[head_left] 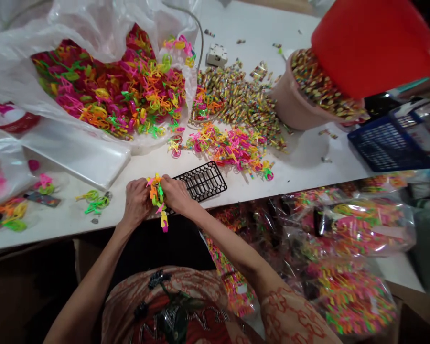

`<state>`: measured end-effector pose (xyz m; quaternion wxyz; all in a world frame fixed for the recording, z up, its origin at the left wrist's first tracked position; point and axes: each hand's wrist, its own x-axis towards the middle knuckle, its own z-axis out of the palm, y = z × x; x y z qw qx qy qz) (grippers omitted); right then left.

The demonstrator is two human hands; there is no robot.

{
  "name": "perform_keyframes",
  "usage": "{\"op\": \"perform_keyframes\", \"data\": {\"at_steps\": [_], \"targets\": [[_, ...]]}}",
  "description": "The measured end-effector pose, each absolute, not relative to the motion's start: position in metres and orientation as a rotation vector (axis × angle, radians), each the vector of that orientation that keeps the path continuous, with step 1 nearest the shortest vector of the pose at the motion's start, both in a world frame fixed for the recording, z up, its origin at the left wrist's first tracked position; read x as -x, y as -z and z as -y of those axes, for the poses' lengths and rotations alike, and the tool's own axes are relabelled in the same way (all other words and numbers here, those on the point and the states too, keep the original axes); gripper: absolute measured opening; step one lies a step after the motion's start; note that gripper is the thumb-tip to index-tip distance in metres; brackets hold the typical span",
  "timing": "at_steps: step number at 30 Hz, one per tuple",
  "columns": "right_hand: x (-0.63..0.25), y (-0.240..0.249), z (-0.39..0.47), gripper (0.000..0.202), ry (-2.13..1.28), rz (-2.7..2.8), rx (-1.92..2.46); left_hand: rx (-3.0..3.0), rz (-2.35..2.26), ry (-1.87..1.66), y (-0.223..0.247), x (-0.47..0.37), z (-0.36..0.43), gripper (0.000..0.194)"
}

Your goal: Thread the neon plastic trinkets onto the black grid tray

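At the table's front edge, my left hand (pixel 136 200) and my right hand (pixel 177 193) are close together, fingers closed around a string of small bright plastic toy pieces (pixel 158 196) in yellow, orange, green and pink. The lower end of the string dangles below the hands, over the table edge. Beneath and beside my right hand lies a black plastic grid tray (pixel 204 181), tilted across the tabletop. Just beyond it is a loose heap of pink, orange and yellow plastic pieces (pixel 232 148). A few green and yellow pieces (pixel 96 202) lie left of my left hand.
A large white plastic bag (pixel 14 71) full of coloured pieces stands back left. Small wrapped tubes (pixel 240 95) are piled behind the heap. A pink bucket (pixel 290 102), a red container (pixel 372 43) and a blue basket (pixel 390 141) stand right. Filled clear bags (pixel 369 229) lie below the table.
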<state>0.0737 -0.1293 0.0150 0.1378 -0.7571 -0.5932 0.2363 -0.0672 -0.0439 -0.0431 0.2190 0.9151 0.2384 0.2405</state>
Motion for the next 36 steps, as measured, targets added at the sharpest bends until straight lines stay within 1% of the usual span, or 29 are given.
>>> {"op": "perform_keyframes", "data": {"at_steps": [3,4,5,8,10,12,14,17,20,21,24,27,29,31,36], "targets": [[-0.098,-0.022,0.123,0.019,-0.823,1.784,2.046,-2.492,-0.661,-0.626,0.041,0.071,0.046,0.017],[-0.111,-0.025,0.119,0.020,-0.808,1.780,2.042,-2.443,-0.699,-0.650,0.038,0.073,0.050,0.020],[-0.124,-0.028,0.113,0.021,-0.745,1.759,2.084,-2.372,-0.759,-0.700,0.033,0.075,0.054,0.024],[-0.160,-0.035,0.089,0.028,-0.399,1.577,2.455,-2.138,-0.942,-0.931,0.011,0.074,0.071,0.033],[-0.170,-0.038,0.073,0.034,-0.333,1.576,2.595,-2.099,-0.948,-1.017,-0.007,0.067,0.082,0.037],[-0.172,-0.038,0.064,0.037,-0.343,1.640,2.611,-2.168,-0.881,-0.992,-0.020,0.056,0.089,0.040],[-0.169,-0.038,0.066,0.038,-0.323,1.635,2.568,-2.232,-0.819,-0.886,-0.024,0.045,0.092,0.041],[-0.163,-0.035,0.090,0.028,-0.346,1.471,2.379,-2.185,-0.776,-0.789,-0.018,0.036,0.090,0.040],[-0.147,-0.027,0.131,0.011,-0.612,1.178,2.049,-2.064,-0.766,-0.816,-0.010,0.036,0.087,0.040],[-0.138,-0.023,0.145,0.008,-0.724,1.059,1.938,-2.035,-0.760,-0.820,-0.008,0.037,0.086,0.040],[-0.104,-0.010,0.177,0.015,-0.985,0.746,1.630,-1.996,-0.731,-0.813,-0.008,0.040,0.084,0.040],[-0.074,-0.001,0.191,0.018,-1.067,0.630,1.419,-2.009,-0.708,-0.814,-0.009,0.040,0.082,0.041],[-0.066,0.002,0.193,0.014,-1.032,0.704,1.412,-2.032,-0.699,-0.808,-0.009,0.040,0.081,0.041],[-0.066,0.002,0.192,0.008,-0.963,0.879,1.505,-2.054,-0.694,-0.801,-0.009,0.040,0.080,0.041],[-0.069,-0.010,0.189,0.014,-0.821,1.480,1.807,-2.050,-0.698,-0.798,-0.008,0.038,0.081,0.043]]}}
